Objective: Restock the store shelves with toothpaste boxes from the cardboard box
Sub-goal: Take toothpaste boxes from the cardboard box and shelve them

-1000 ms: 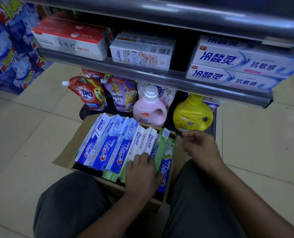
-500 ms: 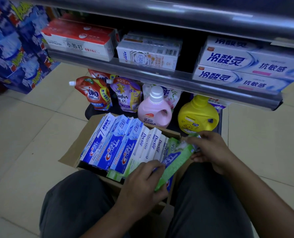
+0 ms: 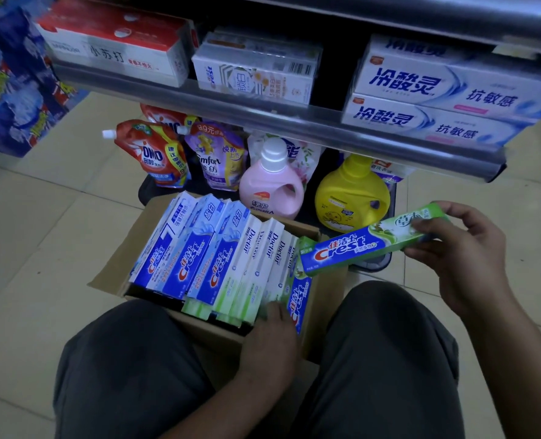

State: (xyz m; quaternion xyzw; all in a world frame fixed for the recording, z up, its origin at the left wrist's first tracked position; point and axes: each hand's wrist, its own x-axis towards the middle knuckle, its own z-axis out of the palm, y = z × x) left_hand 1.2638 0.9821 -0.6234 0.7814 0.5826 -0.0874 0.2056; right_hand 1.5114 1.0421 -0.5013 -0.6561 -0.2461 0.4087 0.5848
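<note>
- The green toothpaste box (image 3: 358,248), half-raised a moment ago, is now clear of the cardboard box (image 3: 120,251).
- The right hand (image 3: 462,248) grips one end of it.
- The left hand (image 3: 272,340) rests on the packed boxes; its grip is unclear.
- Shelving it likely comes next.

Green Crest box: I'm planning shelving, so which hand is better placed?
Right: the right hand grips the green Crest box; the left hand rests on toothpaste boxes in the cardboard box.

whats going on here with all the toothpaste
A person crouches or sits at a store shelf over an open cardboard box packed with toothpaste boxes. Their right hand holds a green Crest box by one end over the carton's right edge, not yet on the shelf. Their left hand rests on the packed boxes.
</note>
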